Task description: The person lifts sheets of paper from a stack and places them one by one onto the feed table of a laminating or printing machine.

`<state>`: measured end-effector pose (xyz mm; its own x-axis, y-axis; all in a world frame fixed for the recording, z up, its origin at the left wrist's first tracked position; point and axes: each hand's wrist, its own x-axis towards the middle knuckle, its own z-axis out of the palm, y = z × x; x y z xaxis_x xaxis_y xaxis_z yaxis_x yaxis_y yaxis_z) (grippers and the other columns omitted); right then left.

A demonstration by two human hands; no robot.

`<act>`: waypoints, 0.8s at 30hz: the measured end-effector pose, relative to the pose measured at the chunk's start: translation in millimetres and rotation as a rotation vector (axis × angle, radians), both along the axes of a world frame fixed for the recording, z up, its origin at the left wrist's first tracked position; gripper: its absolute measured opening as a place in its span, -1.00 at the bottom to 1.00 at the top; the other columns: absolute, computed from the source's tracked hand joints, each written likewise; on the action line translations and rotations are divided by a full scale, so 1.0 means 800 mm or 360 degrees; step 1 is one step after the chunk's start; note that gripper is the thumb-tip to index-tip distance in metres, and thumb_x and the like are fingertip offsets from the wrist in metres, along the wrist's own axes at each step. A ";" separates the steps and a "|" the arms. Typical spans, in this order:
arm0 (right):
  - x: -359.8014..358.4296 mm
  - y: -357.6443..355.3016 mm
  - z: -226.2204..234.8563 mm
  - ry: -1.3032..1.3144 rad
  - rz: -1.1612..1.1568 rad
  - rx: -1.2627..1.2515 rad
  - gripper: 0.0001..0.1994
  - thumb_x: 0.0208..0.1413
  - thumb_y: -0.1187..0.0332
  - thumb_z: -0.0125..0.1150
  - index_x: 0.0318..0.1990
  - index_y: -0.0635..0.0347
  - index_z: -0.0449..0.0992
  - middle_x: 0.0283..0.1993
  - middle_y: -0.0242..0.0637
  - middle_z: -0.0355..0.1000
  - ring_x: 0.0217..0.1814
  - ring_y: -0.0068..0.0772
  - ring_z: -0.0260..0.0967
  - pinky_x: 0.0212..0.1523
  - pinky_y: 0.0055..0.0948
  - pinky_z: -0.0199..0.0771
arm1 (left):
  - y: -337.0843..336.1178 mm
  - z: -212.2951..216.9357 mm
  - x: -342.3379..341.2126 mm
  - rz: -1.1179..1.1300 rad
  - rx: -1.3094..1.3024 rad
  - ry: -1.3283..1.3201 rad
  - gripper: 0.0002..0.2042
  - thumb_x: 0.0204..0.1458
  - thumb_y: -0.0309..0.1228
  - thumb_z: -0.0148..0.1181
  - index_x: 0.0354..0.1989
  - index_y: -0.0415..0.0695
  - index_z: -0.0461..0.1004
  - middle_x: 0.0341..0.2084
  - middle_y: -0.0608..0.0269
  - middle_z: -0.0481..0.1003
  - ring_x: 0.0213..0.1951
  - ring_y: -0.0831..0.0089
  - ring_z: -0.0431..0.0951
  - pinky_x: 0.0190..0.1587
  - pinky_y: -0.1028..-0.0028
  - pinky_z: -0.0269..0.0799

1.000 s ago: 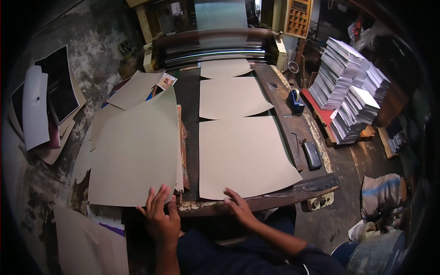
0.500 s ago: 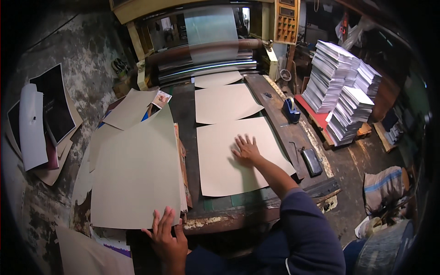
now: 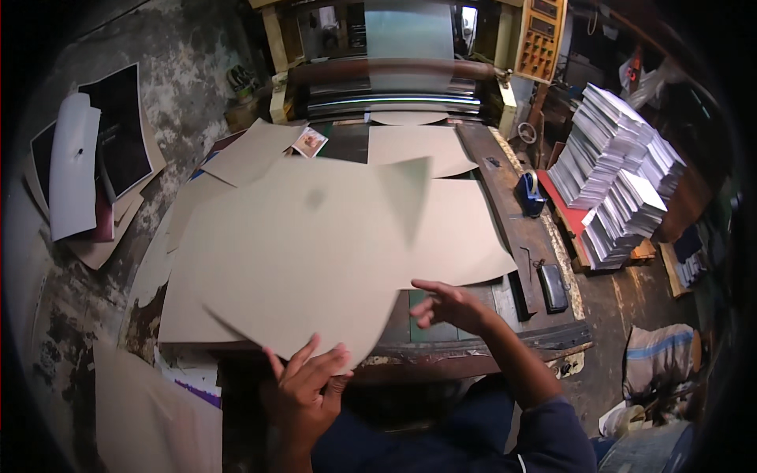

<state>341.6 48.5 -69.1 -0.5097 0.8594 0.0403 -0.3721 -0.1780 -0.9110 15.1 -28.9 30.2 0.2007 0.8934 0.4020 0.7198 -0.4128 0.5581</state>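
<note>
My left hand [image 3: 310,386] grips the near edge of a large beige paper sheet [image 3: 292,236]. The sheet is lifted and slants right across the machine bed, its far right corner curled and blurred by motion. My right hand [image 3: 453,306] is just off the sheet's right edge, fingers apart and holding nothing. Beneath and behind the lifted sheet is a pile of similar sheets [image 3: 189,299], partly covered. On the bed, another beige sheet [image 3: 465,229] lies partly hidden by the lifted one. Beyond it a further sheet [image 3: 418,148] leads toward the rollers [image 3: 394,104].
A tape dispenser [image 3: 531,195] and a dark case [image 3: 553,288] rest along the right rail. White paper stacks [image 3: 603,150] stand on a pallet at right. Loose printed sheets [image 3: 75,169] lean at the left wall. A control panel [image 3: 540,39] hangs beside the machine.
My left hand has raised the sheet off the left pile and swung it rightward. My right hand has left the bed sheet and come nearer. The bed sheets have moved toward the rollers.
</note>
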 end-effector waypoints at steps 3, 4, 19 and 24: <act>0.004 -0.052 -0.010 0.0301 0.0042 -0.0040 -0.26 0.16 -0.17 0.06 0.22 0.36 0.24 -0.22 -0.09 0.49 -0.18 -0.27 0.50 -0.11 -0.35 0.45 | 0.006 -0.012 -0.006 -0.0596 0.0043 0.0114 -0.77 0.05 -0.20 0.25 -0.12 0.17 0.63 -0.10 0.50 0.59 0.20 0.23 0.40 0.33 -0.28 -0.51; 0.007 -0.070 -0.019 0.0316 -0.0075 -0.0128 -0.34 0.18 -0.12 0.07 0.13 0.37 0.32 -0.33 -0.13 0.49 -0.31 -0.31 0.51 -0.24 -0.42 0.48 | 0.005 -0.012 -0.002 -0.0611 0.0046 0.0113 -0.77 0.05 -0.20 0.25 -0.12 0.17 0.63 -0.10 0.50 0.59 0.20 0.23 0.40 0.33 -0.28 -0.51; -0.081 -0.289 -0.152 0.0059 -0.0773 -0.0888 -0.59 0.25 0.13 0.07 -0.02 0.36 0.34 -0.25 -0.07 0.49 -0.31 -0.26 0.52 -0.35 -0.42 0.48 | 0.176 0.006 -0.052 -0.0345 -0.0029 0.0320 -0.33 0.19 0.01 0.01 0.35 -0.17 0.12 0.38 0.02 0.05 0.43 -0.05 -0.13 0.39 -0.02 -0.21; -0.114 -0.297 -0.131 0.0133 -0.0798 -0.1047 -0.54 0.25 0.11 0.09 0.05 0.38 0.29 -0.22 -0.03 0.48 -0.18 -0.19 0.52 -0.30 -0.37 0.49 | 0.201 -0.037 -0.072 -0.0025 -0.0288 0.0628 -0.37 0.29 -0.03 -0.19 0.42 -0.13 -0.04 0.44 0.05 -0.11 0.46 0.02 -0.29 0.42 0.08 -0.37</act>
